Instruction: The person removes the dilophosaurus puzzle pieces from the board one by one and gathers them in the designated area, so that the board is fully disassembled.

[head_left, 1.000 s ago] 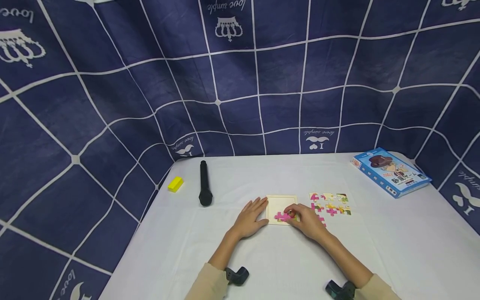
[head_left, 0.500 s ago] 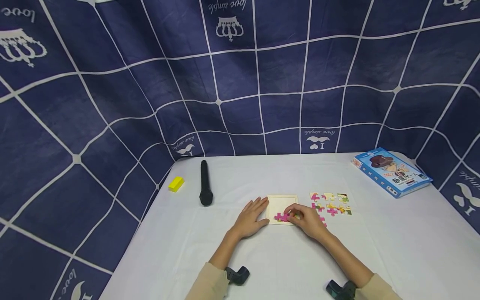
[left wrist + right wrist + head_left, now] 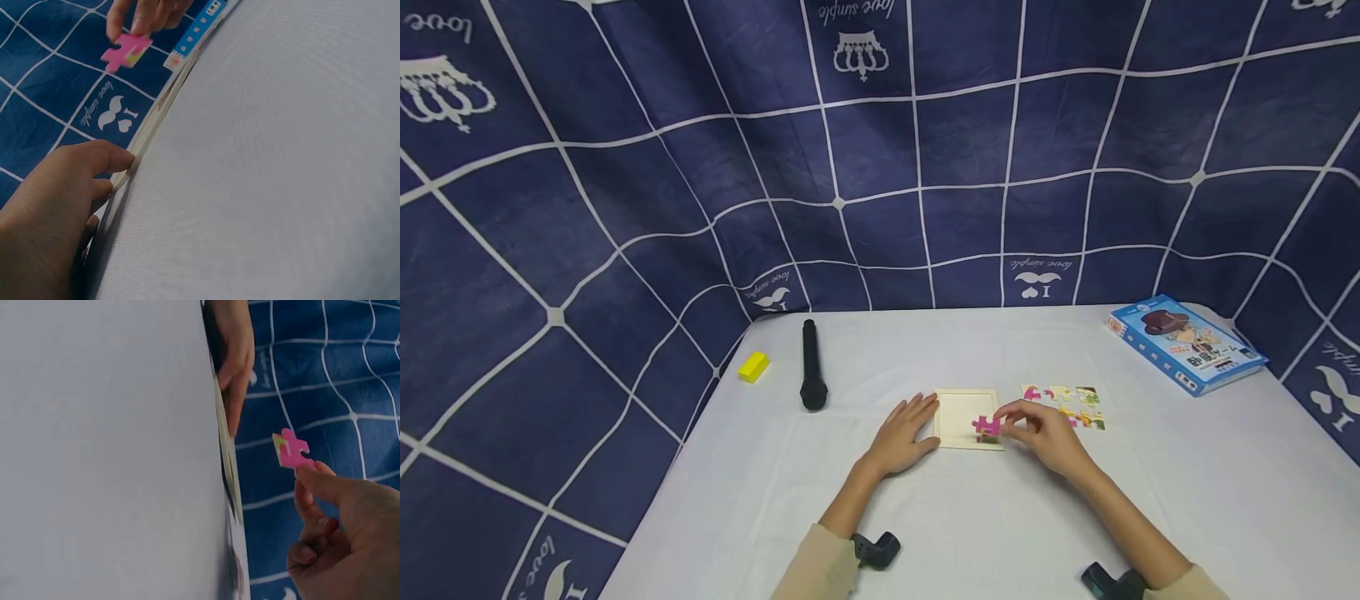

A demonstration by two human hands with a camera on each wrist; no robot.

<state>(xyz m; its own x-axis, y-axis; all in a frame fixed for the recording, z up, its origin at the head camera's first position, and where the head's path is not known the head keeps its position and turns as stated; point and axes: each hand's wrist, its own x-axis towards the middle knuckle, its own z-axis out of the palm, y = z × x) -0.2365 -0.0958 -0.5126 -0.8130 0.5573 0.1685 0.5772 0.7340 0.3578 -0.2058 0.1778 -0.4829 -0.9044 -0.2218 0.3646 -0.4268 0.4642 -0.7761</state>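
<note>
My right hand (image 3: 1048,433) pinches a pink jigsaw puzzle piece (image 3: 987,426) between thumb and fingertips, over the lower right part of a pale wooden puzzle tray (image 3: 955,417). The right wrist view shows that puzzle piece (image 3: 292,450) held up at the fingertips, with a yellow-green patch on one side; the other fingers curl inward. A greenish bit shows just below it in the head view, and I cannot tell whether it belongs to the same piece. My left hand (image 3: 904,435) rests along the tray's left edge with fingers extended, its thumb and finger touching the frame in the left wrist view.
Several loose puzzle pieces (image 3: 1078,417) lie right of the tray, partly hidden by the right hand. A blue illustrated box (image 3: 1187,343) stands at the back right. A black microphone (image 3: 812,367) and a yellow block (image 3: 753,367) lie at the left.
My right hand has moved right and up, carrying the pink puzzle piece away from the tray's bottom, where pink showed before. The left hand stays on the tray.
</note>
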